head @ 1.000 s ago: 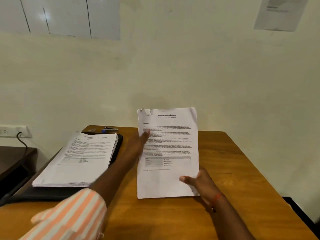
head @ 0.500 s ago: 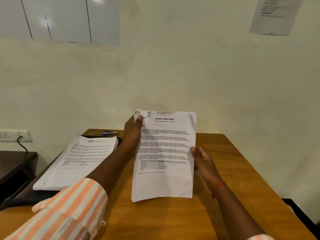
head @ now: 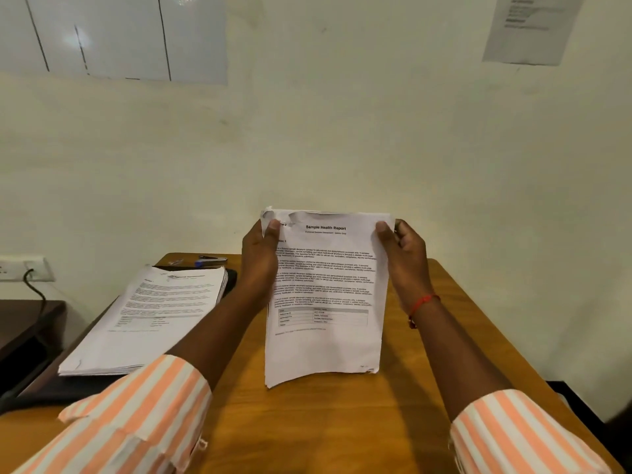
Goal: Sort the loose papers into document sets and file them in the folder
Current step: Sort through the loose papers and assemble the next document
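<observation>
Hands grip the crumpled white printed report sheaf (head: 326, 295): left hand (head: 260, 258) and right hand (head: 403, 258) pinch its torn top corners.

The white printed paper bundle (head: 328, 336) bears the bold heading "Sample Health Report" on its top page; the smaller lines and table below are too fine to read. Print on the white paper stack (head: 147, 319) and the grey wall notice (head: 533, 25) is blurred.
</observation>
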